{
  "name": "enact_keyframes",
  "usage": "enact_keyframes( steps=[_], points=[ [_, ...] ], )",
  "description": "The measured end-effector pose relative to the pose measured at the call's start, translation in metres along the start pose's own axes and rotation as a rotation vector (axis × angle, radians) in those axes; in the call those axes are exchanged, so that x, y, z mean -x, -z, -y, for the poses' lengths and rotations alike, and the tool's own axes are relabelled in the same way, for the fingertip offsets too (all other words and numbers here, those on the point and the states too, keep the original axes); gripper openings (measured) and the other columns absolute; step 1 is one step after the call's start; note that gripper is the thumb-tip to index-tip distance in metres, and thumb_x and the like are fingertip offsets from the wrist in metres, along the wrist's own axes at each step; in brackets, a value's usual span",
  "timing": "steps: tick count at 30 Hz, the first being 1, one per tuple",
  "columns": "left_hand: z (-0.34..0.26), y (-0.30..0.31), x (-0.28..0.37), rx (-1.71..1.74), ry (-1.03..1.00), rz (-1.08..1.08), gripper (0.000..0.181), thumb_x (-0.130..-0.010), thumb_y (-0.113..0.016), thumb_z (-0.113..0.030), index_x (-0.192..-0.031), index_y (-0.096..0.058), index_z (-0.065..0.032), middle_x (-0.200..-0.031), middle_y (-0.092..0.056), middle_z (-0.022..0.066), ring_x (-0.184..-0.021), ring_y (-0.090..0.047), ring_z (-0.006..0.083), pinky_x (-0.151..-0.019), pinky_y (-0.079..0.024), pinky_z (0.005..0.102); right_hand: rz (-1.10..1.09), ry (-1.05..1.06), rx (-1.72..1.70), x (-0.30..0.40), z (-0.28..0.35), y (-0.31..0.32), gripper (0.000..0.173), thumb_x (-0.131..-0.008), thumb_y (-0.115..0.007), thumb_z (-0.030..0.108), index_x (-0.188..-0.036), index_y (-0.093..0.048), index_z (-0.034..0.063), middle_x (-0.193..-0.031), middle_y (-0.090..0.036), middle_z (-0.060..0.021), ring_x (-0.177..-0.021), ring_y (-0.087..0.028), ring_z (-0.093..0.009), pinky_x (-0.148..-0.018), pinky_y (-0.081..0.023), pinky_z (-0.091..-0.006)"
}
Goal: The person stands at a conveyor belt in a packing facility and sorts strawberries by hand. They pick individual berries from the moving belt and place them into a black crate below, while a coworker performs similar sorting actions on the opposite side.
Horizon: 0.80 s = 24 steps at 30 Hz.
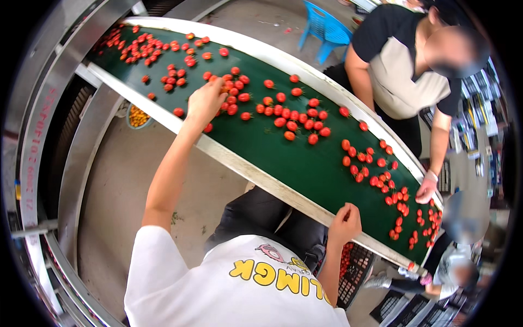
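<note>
Small red cherry tomatoes [302, 118], several with green stems, lie in loose clusters along a green conveyor belt [261, 155] in front of me. My left hand [206, 100] reaches over the belt, fingers bent down at a cluster; an orange-red tomato [224, 89] shows at the fingertips. Whether the fingers grip it is unclear. Above the belt's near white rim [261, 175] is my right hand [345, 225], fingers curled toward the thumb. Its palm is mostly hidden, so I cannot tell if anything is inside.
Across the belt a person [404, 81] rests a gloved hand [427, 188] at the far rim. Another person [449, 269] is at the belt's right end. A black crate [357, 272] with tomatoes stands below, a bowl of yellow-orange fruit [139, 117] on the floor. Metal framing [88, 163] borders the left.
</note>
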<state>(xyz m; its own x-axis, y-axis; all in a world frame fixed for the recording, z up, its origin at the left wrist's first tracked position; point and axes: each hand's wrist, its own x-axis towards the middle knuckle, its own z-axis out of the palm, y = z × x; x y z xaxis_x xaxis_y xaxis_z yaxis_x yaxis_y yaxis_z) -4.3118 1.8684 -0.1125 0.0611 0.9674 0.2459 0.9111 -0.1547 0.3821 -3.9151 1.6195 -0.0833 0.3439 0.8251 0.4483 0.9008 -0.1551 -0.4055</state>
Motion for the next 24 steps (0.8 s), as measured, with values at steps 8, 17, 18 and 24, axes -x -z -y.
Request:
enact_keyframes(
  steps=[8,17,18,24],
  points=[
    [-0.173,0.040,0.116,2.097,0.732,0.367,0.029,-0.104,-0.046,-0.030,-0.113,-0.060,-0.0064,-0.084,-0.059,0.0067,-0.052,-0.039,0.0062,-0.044,-0.032,0.0198,-0.063,0.038,-0.025,0.001,0.022,-0.012,0.001,-0.086,-0.064,0.003,-0.087,-0.065,0.0022,-0.073,-0.064,-0.0109,-0.060,-0.062,-0.029,-0.054,-0.049,-0.0377],
    [-0.376,0.002,0.197,1.825,0.161,1.572,0.043,-0.105,-0.043,-0.034,-0.131,-0.047,0.0004,-0.118,-0.056,0.0115,-0.100,-0.065,0.0170,-0.077,-0.056,0.0304,-0.094,0.049,0.008,-0.005,0.050,-0.021,0.006,-0.082,-0.067,0.004,-0.084,-0.062,0.0064,-0.072,-0.063,-0.0079,-0.063,-0.064,-0.026,-0.054,-0.049,-0.0370],
    [-0.383,0.003,0.205,1.733,-0.023,1.580,0.049,-0.105,-0.043,-0.035,-0.137,-0.042,0.0013,-0.126,-0.052,0.0144,-0.108,-0.061,0.0207,-0.084,-0.053,0.0327,-0.113,0.048,-0.005,-0.003,0.046,-0.024,0.006,-0.082,-0.067,0.004,-0.083,-0.062,0.0062,-0.072,-0.063,-0.0080,-0.063,-0.063,-0.027,-0.054,-0.049,-0.0374],
    [-0.363,-0.004,0.204,1.682,-0.389,1.170,0.054,-0.107,-0.038,-0.026,-0.153,-0.027,0.0015,-0.150,-0.037,0.0175,-0.135,-0.039,0.0230,-0.112,-0.028,0.0318,-0.165,0.059,-0.065,-0.001,0.052,-0.034,0.007,-0.081,-0.068,0.001,-0.081,-0.062,0.0046,-0.066,-0.060,-0.0082,-0.054,-0.058,-0.026,-0.049,-0.045,-0.0362]
  ],
)
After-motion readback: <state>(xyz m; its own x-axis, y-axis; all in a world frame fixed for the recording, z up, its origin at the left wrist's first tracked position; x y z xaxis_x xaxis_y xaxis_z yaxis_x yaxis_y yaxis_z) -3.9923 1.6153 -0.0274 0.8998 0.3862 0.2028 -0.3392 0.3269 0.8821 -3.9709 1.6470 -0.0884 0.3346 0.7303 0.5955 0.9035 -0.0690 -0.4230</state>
